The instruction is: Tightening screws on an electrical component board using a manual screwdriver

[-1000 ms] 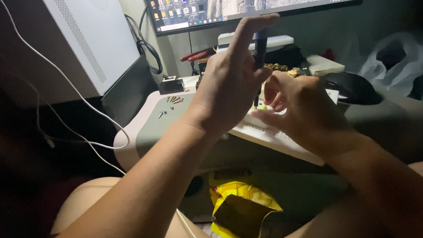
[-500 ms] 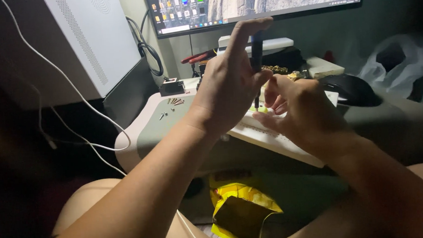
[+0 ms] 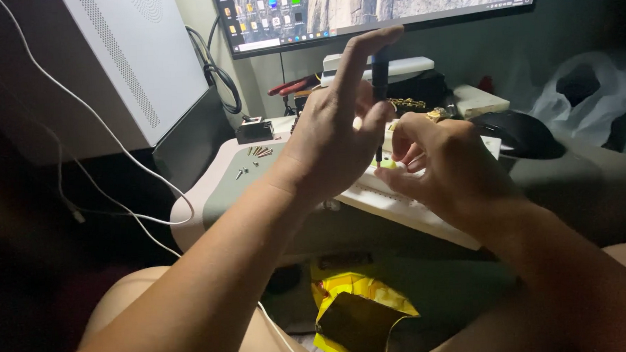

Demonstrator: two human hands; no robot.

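- Over the front edge of the desk (image 3: 209, 193), the left hand (image 3: 329, 137) holds a dark slim screwdriver (image 3: 380, 80) upright, its shaft pinched between thumb and middle fingers while the index finger stretches up along the handle toward its top.
- The screwdriver's tip comes down at a small yellow-green part (image 3: 387, 164), which sits on a white flat board (image 3: 397, 201) that juts over the desk edge.
- The right hand (image 3: 451, 168) is curled just beside the tip, fingers bent and closed in toward the small part; whether they actually pinch it or only steady it I cannot tell, since the knuckles hide the contact.
- A few loose screws (image 3: 253, 157) lie on the desk surface to the left, apart from both hands, near a small black box (image 3: 254, 129).
- Behind stand a monitor (image 3: 376, 11), a white computer case (image 3: 129, 64) and a black mouse (image 3: 519, 130); a yellow wrapper (image 3: 359, 313) lies below the desk.
- Risk, as I judge it: the light is dim and the tip is fine, so a tilt of the long handle could make it skip off the part and jab the right fingertips.
- The board overhangs the edge, so downward pressure could tip it, and a freed screw could drop to the cluttered floor.
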